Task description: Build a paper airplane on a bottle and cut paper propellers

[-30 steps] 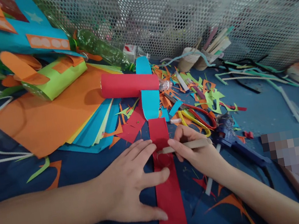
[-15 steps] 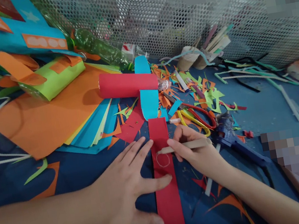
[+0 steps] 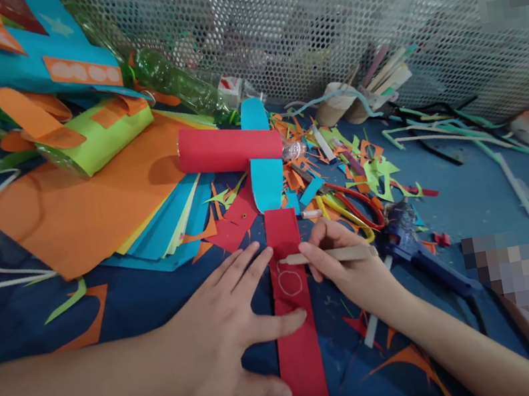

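A long red paper strip point(image 3: 302, 361) lies on the dark blue table, with a pale hand-drawn circle near its middle. My left hand point(image 3: 224, 319) presses on the strip's left side, fingers spread. My right hand point(image 3: 347, 265) pinches a beige pen point(image 3: 349, 253), its tip touching the red paper just above the circle. Beyond the strip's far end stands a model plane with a red paper-wrapped bottle body point(image 3: 220, 148) and a blue paper wing point(image 3: 267, 187).
Orange sheets point(image 3: 88, 207) and blue sheets point(image 3: 159, 232) are stacked at left, under paper-covered bottles. Paper scraps, yellow-and-red-handled scissors point(image 3: 354, 206) and a blue glue gun point(image 3: 421, 259) lie right of the strip. A perforated metal screen point(image 3: 276, 27) closes off the back.
The pen tip has moved slightly up from the circle's top, and a short pale line now shows above it. My left hand keeps its place on the strip.
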The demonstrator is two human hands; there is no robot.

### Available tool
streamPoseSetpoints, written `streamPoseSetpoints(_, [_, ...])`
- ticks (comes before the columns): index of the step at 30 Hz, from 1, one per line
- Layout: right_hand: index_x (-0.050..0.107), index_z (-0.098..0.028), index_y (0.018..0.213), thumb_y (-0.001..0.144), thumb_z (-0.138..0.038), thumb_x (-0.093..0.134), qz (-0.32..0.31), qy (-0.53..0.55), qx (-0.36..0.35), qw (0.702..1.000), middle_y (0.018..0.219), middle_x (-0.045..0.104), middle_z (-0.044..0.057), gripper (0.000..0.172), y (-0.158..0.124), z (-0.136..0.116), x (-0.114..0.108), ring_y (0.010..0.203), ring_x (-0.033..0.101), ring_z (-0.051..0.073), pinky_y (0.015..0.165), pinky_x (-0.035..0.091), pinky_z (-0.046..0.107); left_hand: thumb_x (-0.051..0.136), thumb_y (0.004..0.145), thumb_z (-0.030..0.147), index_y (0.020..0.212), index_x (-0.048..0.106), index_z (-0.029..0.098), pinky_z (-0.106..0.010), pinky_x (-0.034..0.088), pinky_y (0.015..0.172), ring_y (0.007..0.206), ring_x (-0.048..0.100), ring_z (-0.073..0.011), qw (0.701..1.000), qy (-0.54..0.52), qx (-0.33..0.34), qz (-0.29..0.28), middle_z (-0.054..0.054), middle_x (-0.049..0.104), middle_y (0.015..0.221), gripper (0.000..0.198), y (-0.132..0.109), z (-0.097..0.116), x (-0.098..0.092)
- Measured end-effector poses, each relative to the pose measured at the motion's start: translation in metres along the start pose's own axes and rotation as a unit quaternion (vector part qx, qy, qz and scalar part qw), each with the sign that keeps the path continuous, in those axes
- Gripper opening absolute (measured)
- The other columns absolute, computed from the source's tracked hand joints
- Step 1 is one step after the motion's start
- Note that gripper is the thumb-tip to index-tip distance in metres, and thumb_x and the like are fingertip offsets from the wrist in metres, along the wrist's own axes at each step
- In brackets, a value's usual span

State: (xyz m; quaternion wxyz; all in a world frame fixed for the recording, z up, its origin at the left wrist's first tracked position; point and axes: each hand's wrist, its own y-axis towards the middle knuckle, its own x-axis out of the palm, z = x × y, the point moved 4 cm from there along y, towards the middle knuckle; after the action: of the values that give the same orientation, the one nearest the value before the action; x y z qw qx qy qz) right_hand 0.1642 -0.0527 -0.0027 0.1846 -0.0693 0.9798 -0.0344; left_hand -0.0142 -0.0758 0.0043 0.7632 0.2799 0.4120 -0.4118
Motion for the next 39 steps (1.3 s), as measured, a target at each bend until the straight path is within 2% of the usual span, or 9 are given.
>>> streamPoseSetpoints(6, [0.043,-0.022,0.071,0.085,-0.036,0.055,0.02,-0.004,-0.02,1.0,0.052,0.05,-0.006,0.023,0.0028,0.0019,-0.0004,0.048,0.045,0.01,0.05,0.036,0.023,0.058,0.067,0.064,0.124,0.047,0.04,-0.06,0.017,0.103,0.133,0.01,-0.0423,1.0,0.002,-0.009,0.001,-0.001,-0.001,0.151,0.063,-0.0003,0.0004,0.0014])
streamPoseSetpoints(12, [0.046,-0.022,0.072,0.085,-0.033,0.055,0.029,-0.004,-0.043,0.999,0.057,0.052,-0.005,0.019,0.0009,-0.0018,-0.0039,0.052,0.049,0.01,0.053,0.038,0.024,0.061,0.065,0.063,0.125,0.047,0.04,-0.06,0.015,0.104,0.133,0.009,-0.0416,1.0,-0.002,-0.009,-0.021,-0.001,0.003,0.151,0.065,0.0002,0.0008,0.0001])
streamPoseSetpoints(15, [0.046,-0.022,0.07,0.087,-0.033,0.052,0.039,0.017,-0.047,0.998,0.052,0.051,-0.006,0.021,-0.001,-0.0033,-0.0072,0.048,0.046,0.009,0.051,0.037,0.024,0.059,0.067,0.063,0.123,0.049,0.039,-0.061,0.016,0.103,0.133,0.01,-0.0427,1.0,-0.008,-0.008,-0.021,-0.002,0.003,0.151,0.062,0.0003,0.0003,-0.0016])
streamPoseSetpoints(20, [0.042,-0.022,0.066,0.085,-0.035,0.054,0.034,0.006,-0.015,0.999,0.043,0.044,-0.009,0.026,0.0028,0.0013,-0.0066,0.041,0.041,0.009,0.046,0.032,0.023,0.059,0.067,0.063,0.125,0.047,0.041,-0.061,0.017,0.103,0.133,0.01,-0.043,1.0,-0.004,-0.007,-0.023,-0.002,0.0,0.151,0.064,0.0005,-0.0002,-0.0012])
streamPoseSetpoints(24, [0.042,-0.022,0.067,0.086,-0.035,0.052,0.057,-0.011,-0.043,0.997,0.047,0.046,-0.008,0.025,0.0066,0.0004,-0.0083,0.045,0.042,0.009,0.049,0.031,0.024,0.059,0.067,0.064,0.125,0.047,0.041,-0.062,0.016,0.102,0.132,0.012,-0.0438,1.0,-0.004,-0.007,-0.026,-0.002,0.001,0.151,0.064,0.001,-0.0002,-0.0015])
streamPoseSetpoints(32, [0.043,-0.022,0.069,0.086,-0.033,0.052,0.034,-0.009,-0.035,0.999,0.051,0.048,-0.007,0.022,0.0075,0.0012,-0.0077,0.046,0.044,0.009,0.057,0.036,0.026,0.06,0.066,0.063,0.125,0.046,0.041,-0.062,0.016,0.103,0.133,0.01,-0.0423,1.0,-0.002,-0.008,-0.028,-0.001,0.004,0.151,0.064,0.0019,-0.0001,-0.0014])
streamPoseSetpoints(39, [0.044,-0.022,0.07,0.086,-0.031,0.054,0.046,-0.038,-0.053,0.997,0.054,0.05,-0.007,0.021,0.0077,0.0001,-0.0059,0.052,0.047,0.01,0.064,0.038,0.027,0.058,0.067,0.064,0.125,0.046,0.042,-0.063,0.018,0.101,0.133,0.01,-0.0436,0.999,0.003,-0.015,-0.035,-0.004,0.002,0.151,0.063,0.0009,0.0005,-0.0004])
